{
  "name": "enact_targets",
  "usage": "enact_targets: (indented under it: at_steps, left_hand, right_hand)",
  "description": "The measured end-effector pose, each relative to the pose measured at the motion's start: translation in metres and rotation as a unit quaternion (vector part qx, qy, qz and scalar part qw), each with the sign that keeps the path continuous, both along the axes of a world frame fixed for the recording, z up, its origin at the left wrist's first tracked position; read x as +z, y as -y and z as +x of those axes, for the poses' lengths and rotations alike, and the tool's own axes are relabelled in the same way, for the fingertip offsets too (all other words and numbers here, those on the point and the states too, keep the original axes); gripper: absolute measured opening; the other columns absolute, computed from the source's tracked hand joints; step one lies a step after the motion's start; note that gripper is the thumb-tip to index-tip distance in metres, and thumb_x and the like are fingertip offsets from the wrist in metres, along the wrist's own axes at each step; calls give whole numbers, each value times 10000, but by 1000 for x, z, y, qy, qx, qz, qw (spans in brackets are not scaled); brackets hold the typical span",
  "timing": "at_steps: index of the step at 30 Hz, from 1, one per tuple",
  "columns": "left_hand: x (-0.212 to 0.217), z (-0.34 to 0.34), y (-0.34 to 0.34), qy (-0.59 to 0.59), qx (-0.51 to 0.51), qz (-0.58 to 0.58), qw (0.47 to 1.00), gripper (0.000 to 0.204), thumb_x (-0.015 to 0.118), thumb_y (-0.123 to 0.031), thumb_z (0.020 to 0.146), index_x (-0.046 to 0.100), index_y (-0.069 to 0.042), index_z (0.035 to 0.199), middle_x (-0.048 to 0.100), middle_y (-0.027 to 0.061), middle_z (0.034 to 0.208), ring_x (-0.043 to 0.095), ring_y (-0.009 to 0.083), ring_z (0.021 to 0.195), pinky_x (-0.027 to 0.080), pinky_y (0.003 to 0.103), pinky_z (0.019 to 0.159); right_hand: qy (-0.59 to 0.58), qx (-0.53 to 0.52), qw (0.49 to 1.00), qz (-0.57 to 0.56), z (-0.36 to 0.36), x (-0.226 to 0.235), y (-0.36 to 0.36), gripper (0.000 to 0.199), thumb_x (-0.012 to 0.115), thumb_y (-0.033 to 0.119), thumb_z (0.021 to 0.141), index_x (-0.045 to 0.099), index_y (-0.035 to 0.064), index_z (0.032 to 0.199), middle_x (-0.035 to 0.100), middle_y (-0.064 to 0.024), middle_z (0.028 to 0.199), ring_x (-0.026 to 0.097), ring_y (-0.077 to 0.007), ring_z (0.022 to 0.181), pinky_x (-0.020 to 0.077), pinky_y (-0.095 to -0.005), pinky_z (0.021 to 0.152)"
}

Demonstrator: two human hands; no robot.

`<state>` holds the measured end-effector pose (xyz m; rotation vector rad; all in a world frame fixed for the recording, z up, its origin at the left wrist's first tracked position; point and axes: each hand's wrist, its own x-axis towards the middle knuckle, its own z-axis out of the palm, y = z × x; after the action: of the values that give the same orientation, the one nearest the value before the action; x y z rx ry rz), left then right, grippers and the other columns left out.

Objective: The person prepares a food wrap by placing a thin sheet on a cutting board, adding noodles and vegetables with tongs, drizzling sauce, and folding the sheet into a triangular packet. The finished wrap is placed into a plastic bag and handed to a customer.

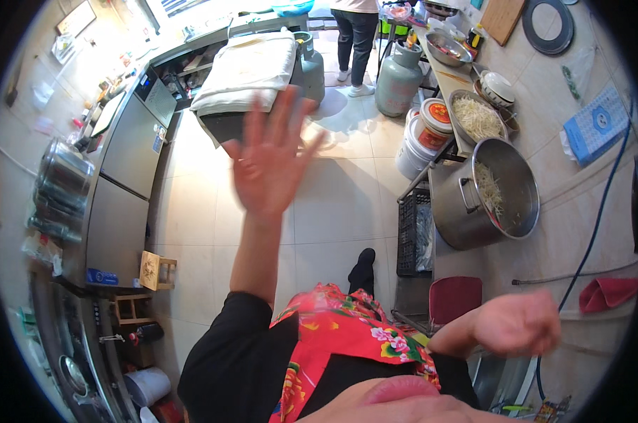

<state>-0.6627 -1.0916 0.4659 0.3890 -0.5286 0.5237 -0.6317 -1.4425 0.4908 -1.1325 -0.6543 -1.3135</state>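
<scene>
My left hand [271,158] is raised over the middle of the floor, its fingers spread wide and slightly blurred. Nothing is in it, and it touches nothing. Behind its fingertips appears a folded white cloth [250,67] laid over a dark, box-like stand. Out at the lower right, my right hand [518,324] is blurred, with its fingers curled in and no object showing in it. It is close to a dark red chair [456,299]. Beyond that stands a large steel pot [456,211] with pale shreds inside.
A bowl of pale shreds [478,116] sits on the right-hand counter. White buckets [413,156], a black crate [408,236] and a gas cylinder [399,81] line that side. A steel cabinet [118,229] and wooden stool [157,271] are left. Another person [354,35] stands far off.
</scene>
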Motion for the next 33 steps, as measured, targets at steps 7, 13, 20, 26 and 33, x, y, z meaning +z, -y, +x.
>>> enact_targets:
  at_steps: [7,13,20,26,33]
  left_hand:
    - [-101,114,48,-322,16,368,872,657,367,-518,1046,238,-146,1572,509,117,1451,436,200,1358,234,473,1176]
    - [-184,129,51,-547,-63,146,822,557,278,-474,1071,269,-164,1534,459,146,1499,345,247,1435,206,424,1172]
    - [-152,182,-40,-384,-57,86,918,544,342,-462,1058,346,-147,1501,424,159,1516,354,254,1429,265,482,1160]
    - [-23,156,-128,-106,106,0,989,713,403,-546,1008,166,-195,1581,162,163,1634,185,314,1504,175,593,1183]
    - [-58,196,-16,-276,-71,263,922,736,406,-477,997,149,-121,1587,308,214,1569,243,288,1492,170,479,1204]
  right_hand:
    - [-238,309,755,-527,113,-109,-175,260,458,191,971,391,103,1207,615,-116,848,585,-299,755,458,-443,684]
    - [-331,391,633,-581,156,-211,-180,771,524,103,891,119,61,1546,633,-295,835,611,-479,691,482,-580,610]
    - [-323,384,659,-561,242,-161,-218,629,524,89,905,340,66,1506,629,-234,787,626,-392,692,505,-485,657]
    - [-115,265,957,8,248,-32,-169,69,566,101,848,527,89,793,457,-42,698,428,-169,607,337,-314,569]
    - [-41,311,872,-377,210,-97,-270,149,650,85,613,504,83,643,530,-88,625,542,-274,535,438,-399,505]
